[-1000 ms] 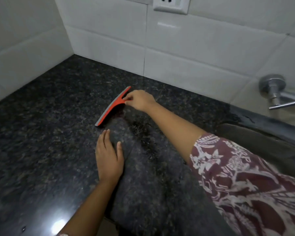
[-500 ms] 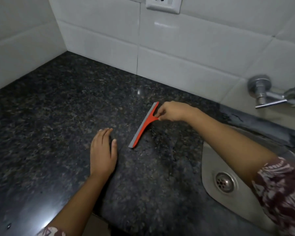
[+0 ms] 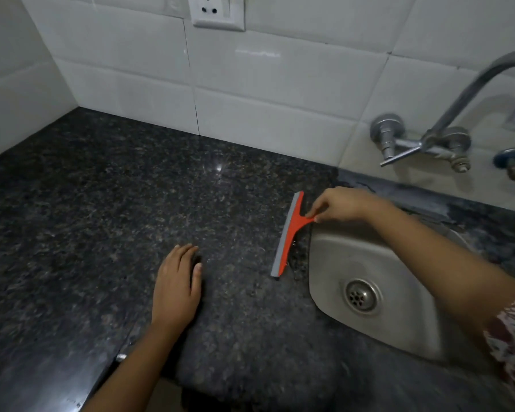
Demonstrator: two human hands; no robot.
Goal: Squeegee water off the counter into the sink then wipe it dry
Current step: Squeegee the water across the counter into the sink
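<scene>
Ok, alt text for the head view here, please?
A right hand holds a red squeegee by its handle, blade on the dark counter just beside a steel sink. The left hand rests flat on the counter.

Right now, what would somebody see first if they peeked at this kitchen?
Probably the bright orange squeegee, held by the right hand on the dark speckled counter, right beside the steel sink. Then the left hand lying flat on the counter, and the shiny tap on the white tiles.
</scene>
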